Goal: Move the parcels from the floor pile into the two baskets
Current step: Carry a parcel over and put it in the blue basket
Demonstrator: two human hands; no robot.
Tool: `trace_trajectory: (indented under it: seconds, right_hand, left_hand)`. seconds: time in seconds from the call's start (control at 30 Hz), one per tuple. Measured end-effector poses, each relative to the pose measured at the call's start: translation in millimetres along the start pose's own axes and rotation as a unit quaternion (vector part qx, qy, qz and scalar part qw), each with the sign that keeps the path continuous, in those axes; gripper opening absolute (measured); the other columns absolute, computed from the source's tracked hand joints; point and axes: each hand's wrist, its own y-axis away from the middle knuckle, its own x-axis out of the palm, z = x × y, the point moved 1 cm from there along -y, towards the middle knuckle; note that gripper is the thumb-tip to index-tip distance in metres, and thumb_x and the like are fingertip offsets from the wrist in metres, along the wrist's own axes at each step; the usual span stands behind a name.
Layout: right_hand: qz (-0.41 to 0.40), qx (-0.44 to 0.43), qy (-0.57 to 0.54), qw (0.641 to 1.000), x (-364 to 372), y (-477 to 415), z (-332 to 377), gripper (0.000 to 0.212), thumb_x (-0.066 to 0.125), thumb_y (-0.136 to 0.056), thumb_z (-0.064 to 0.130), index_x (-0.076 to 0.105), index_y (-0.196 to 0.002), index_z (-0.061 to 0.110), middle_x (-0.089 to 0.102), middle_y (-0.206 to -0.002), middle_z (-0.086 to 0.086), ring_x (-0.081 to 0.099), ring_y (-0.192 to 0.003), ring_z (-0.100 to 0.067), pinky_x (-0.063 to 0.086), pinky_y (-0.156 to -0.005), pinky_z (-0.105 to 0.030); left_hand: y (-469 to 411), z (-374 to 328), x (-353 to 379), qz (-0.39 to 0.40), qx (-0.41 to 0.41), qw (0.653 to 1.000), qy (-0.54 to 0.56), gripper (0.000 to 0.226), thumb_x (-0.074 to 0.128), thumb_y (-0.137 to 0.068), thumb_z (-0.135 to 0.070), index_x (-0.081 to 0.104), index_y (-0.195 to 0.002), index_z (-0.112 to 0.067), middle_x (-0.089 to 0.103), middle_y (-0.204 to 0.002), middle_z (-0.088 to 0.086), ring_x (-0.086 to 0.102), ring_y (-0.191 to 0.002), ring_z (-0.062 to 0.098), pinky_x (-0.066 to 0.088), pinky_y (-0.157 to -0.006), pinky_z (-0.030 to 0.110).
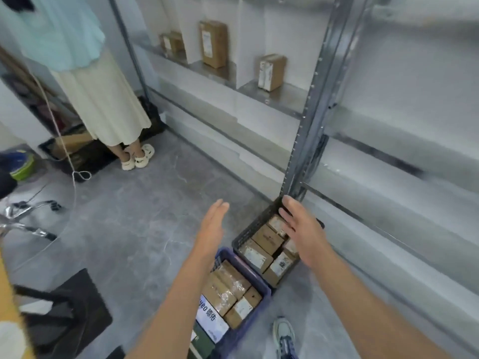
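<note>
Both hands empty over two loaded baskets.
Left hand [211, 226] and right hand [300, 229] hover with grip flat open, fingers straight, nothing held. Parcels [267, 239] fill the black basket [255, 224], right under the right hand. More sit in the blue basket [259, 278] touching its near side, below the left forearm. The baskets line up lengthwise toward the shelf post [308, 141]. No floor pile in view, so the task is likely near done.

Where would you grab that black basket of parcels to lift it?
Probably by the top rim of the black basket, gripping its two free sides from above. Parcels fill it, leaving no hold inside; the shelf crowds its far side and the blue basket its near one.
</note>
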Motion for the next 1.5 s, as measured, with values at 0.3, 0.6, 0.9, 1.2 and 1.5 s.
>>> trace_trajectory:
  seconds: [0.3,0.6,0.9,1.2,1.5]
  right_hand:
    - [-0.156,-0.075,-0.071,0.982,-96,129,26,0.051,0.05,-0.107,0.045,0.046,-0.153,0.024,0.052,-0.149,0.011,0.05,-0.139,-0.013,0.038,-0.121,-0.04]
    - [-0.303,-0.113,-0.174,0.93,-228,245,15,0.035,0.053,-0.108,0.037,0.056,-0.14,0.024,0.055,-0.149,0.008,0.054,-0.137,-0.015,0.041,-0.12,-0.043]
    - [-0.422,-0.132,-0.238,0.865,-372,377,-16,0.03,0.052,-0.107,0.041,0.059,-0.135,0.03,0.055,-0.147,0.012,0.056,-0.134,-0.013,0.043,-0.118,-0.041]
    - [-0.532,-0.143,-0.292,0.782,-472,496,-66,0.047,0.053,-0.107,0.041,0.05,-0.15,0.022,0.05,-0.153,0.01,0.055,-0.134,-0.012,0.041,-0.12,-0.04]
    - [-0.619,-0.123,-0.331,0.702,-541,570,-127,0.062,0.054,-0.106,0.048,0.041,-0.158,0.018,0.047,-0.157,0.006,0.052,-0.138,-0.014,0.042,-0.117,-0.036]
  left_hand:
    - [71,-26,112,0.183,0.026,0.979,-0.088,0.042,0.046,-0.108,-0.048,0.049,-0.144,-0.028,0.057,-0.127,-0.017,0.049,-0.127,0.008,0.04,-0.114,0.039]
    - [163,-11,258,0.333,0.023,0.934,-0.128,0.047,0.051,-0.106,-0.048,0.05,-0.148,-0.026,0.055,-0.143,-0.005,0.054,-0.12,0.005,0.041,-0.116,0.045]
    - [284,33,425,0.47,0.046,0.86,-0.193,0.057,0.053,-0.103,-0.052,0.048,-0.153,-0.026,0.048,-0.154,-0.009,0.046,-0.14,0.012,0.04,-0.118,0.051]
    - [405,95,550,0.586,0.039,0.763,-0.271,0.024,0.048,-0.106,-0.049,0.058,-0.126,-0.041,0.057,-0.135,-0.016,0.053,-0.131,0.007,0.044,-0.115,0.047]
    - [491,158,653,0.678,0.027,0.655,-0.332,0.02,0.048,-0.104,-0.052,0.063,-0.115,-0.046,0.06,-0.135,-0.013,0.054,-0.128,0.005,0.048,-0.108,0.041]
